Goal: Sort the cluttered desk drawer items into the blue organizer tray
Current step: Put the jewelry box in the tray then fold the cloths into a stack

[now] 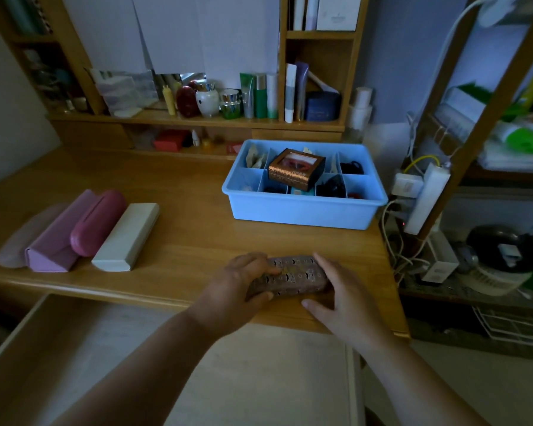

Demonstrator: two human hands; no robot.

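The left hand [239, 282] curls its fingers and thumb around the left end of a brown patterned case [290, 275], which lies low in the centre of the frame, close to the table's [182, 216] near edge. The right hand [340, 295] lies against the case's right end with fingers fairly straight, more bracing than gripping.

Because the case sits so near the edge, a loose lift could tip it off into the open drawer [74, 348] at lower left.

The blue organizer tray [302, 212] stands in the right of the frame, well apart from the hands, its compartments already holding small things, with a copper-coloured box [296, 170] resting across the dividers. The long case probably fits no compartment; pushed in, it could jostle that box or ride on top and slide.

Four other cases [77, 232] lie side by side at the left.
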